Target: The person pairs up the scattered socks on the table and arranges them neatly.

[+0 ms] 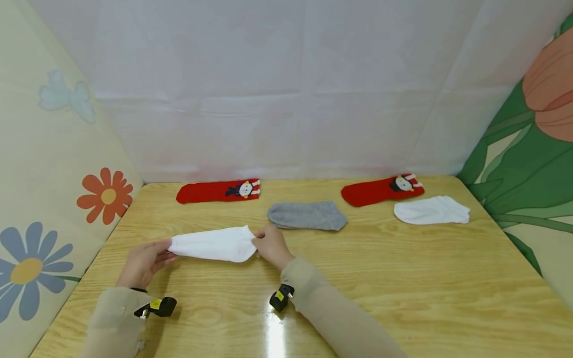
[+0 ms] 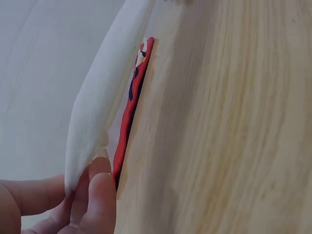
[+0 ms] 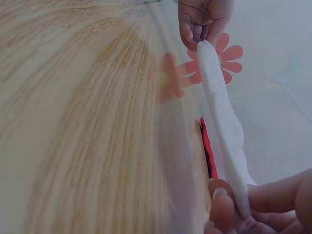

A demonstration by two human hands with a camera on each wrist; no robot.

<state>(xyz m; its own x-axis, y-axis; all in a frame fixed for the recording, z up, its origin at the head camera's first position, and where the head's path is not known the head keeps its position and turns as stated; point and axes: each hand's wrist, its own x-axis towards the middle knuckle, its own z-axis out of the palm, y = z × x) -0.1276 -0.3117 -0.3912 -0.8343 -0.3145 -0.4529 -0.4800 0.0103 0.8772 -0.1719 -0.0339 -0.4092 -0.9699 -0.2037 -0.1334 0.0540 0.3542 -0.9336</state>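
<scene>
A white ankle sock [image 1: 214,244] is stretched lengthwise between both hands, lifted a little off the wooden table. Its toe end is pinched between the thumb and fingers of my left hand [image 1: 144,261]. At the other end, my right hand [image 1: 273,244] pinches the sock's edge. The left wrist view has the white sock [image 2: 100,92] rising from the left thumb and fingertips. From the right wrist, both hands show at the two ends of the sock [image 3: 222,112]. Just beyond the right hand lies a grey sock [image 1: 307,215], flat on the table.
Along the back of the table [image 1: 403,278] lie a red sock [image 1: 206,192] with a cartoon figure at left and a matching red sock [image 1: 369,192] at right. Another white sock [image 1: 429,210] lies near the right edge. Printed cloth walls border the table.
</scene>
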